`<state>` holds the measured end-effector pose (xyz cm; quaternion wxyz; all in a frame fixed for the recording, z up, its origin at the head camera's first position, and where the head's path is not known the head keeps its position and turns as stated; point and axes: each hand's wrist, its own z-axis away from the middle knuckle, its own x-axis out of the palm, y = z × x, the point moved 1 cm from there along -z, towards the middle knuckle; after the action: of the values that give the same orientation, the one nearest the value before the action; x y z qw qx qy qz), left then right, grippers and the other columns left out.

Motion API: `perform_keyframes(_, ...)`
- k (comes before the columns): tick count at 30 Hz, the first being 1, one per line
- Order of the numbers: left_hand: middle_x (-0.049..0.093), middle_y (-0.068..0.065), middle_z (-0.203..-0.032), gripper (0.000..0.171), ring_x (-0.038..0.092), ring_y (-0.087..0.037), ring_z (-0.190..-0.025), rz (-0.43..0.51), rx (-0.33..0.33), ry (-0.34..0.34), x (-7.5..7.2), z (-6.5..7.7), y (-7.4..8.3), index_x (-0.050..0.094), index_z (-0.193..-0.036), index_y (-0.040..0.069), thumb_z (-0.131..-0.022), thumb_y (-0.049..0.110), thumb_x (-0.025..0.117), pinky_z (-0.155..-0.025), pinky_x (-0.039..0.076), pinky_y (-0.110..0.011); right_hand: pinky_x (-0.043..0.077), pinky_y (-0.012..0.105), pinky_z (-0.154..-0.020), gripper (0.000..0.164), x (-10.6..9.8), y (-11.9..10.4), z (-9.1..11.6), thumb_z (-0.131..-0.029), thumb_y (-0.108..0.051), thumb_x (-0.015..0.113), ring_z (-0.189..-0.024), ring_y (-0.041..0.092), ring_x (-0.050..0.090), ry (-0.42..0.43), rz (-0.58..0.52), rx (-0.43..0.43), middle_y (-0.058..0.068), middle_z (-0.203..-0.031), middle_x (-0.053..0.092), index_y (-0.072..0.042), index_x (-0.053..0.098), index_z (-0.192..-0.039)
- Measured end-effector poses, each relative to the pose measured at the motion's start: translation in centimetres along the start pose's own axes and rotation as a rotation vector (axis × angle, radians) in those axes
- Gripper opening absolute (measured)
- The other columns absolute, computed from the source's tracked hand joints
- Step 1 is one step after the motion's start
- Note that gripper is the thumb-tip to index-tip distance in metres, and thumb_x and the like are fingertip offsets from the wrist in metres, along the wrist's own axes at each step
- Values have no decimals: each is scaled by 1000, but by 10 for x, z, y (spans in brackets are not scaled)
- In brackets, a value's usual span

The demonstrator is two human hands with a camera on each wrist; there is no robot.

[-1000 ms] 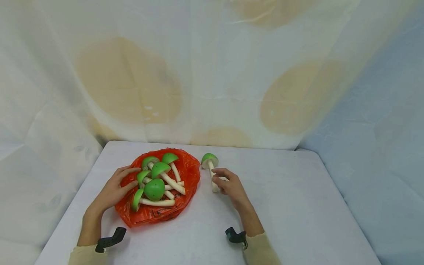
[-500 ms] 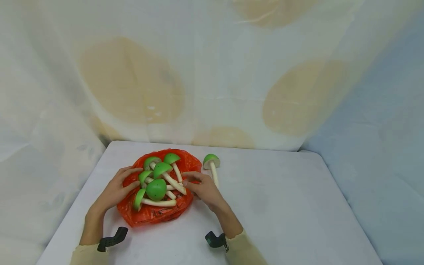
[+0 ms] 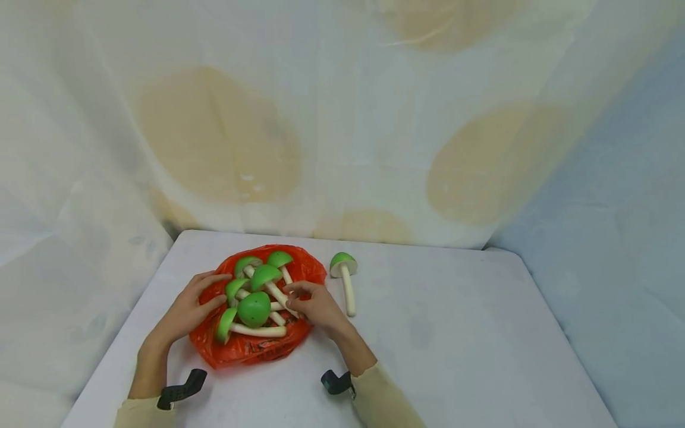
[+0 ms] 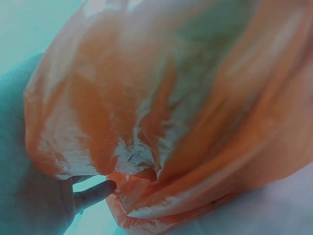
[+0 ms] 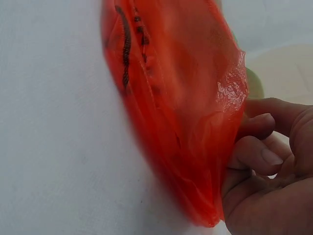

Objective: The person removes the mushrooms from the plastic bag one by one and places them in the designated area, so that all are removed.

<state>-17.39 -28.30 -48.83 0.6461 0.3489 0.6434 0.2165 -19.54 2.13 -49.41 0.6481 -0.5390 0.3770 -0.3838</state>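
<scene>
While mushrooms (image 3: 254,309) with green caps and pale stems are heaped inside a red plastic bag (image 3: 312,274), six caps showing, the stem ends on the pile's right side are met by a right hand (image 3: 318,309); its thumb and forefinger are bent at one stem, though whether that stem is gripped cannot be told. By a left hand (image 3: 187,309), the bag is touched along its left edge, the fingers loosely curved and the thumb held apart from the forefinger. Dark markings (image 5: 125,49) are seen on the bag's side in the right wrist view. Just right of the bag, a lone mushroom (image 3: 346,280) is laid on the white tabletop (image 3: 455,327), its cap pointed toward the far edge. Beige sleeves (image 3: 387,398) are worn on both arms, with black cameras (image 3: 182,389) strapped at the wrists. Behind, the scene is backed by a pale sheet (image 3: 348,137) patterned with tan spots.
</scene>
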Motion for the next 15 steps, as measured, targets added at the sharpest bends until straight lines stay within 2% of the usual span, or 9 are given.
perform_keyframes(9,39,-21,-150,46,36,-46,-138,4,-1,-1,-1,-2,-4,55,-141,14,-99,30,64,-103,35,-75,45,23,-57,29,0,5,-5,-90,-13,74,-60,13,51,17,156,20,2,-97,64,-13,69,-119)
perform_keyframes(15,38,-22,-150,46,36,-47,-138,-5,1,-1,-2,-2,-4,55,-141,13,-100,30,63,-103,33,-76,49,21,-59,26,6,6,-12,-89,-13,75,-69,10,56,39,318,-13,-2,-93,63,-15,70,-115)
